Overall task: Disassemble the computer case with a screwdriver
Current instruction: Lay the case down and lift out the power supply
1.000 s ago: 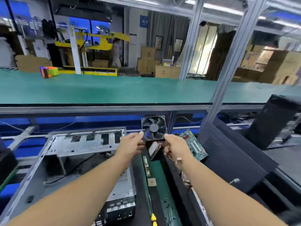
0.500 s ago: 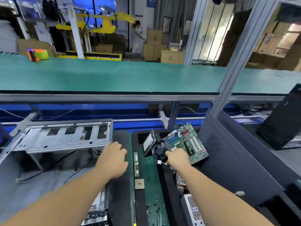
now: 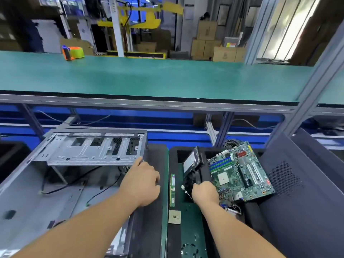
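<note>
Computer case, grey sheet-metal chassis (image 3: pixel 55 183), lies open on its side at left, nearly stripped; loose black cables inside. Perforated steel drive cage (image 3: pixel 89 149) spans its far end. Right of it, black foam tray (image 3: pixel 186 151) holds green motherboard (image 3: pixel 240 174), tilted, and upright hard drive (image 3: pixel 191 161). Left hand (image 3: pixel 141 183) rests on the case's near wall, fingers curled, grasping nothing. Right hand (image 3: pixel 204 191) is closed on black cooling fan (image 3: pixel 189 181), lowering it into the tray slot. Risk: fan's dangling white connector could snag the motherboard edge and tip it. No screwdriver in view.
</note>
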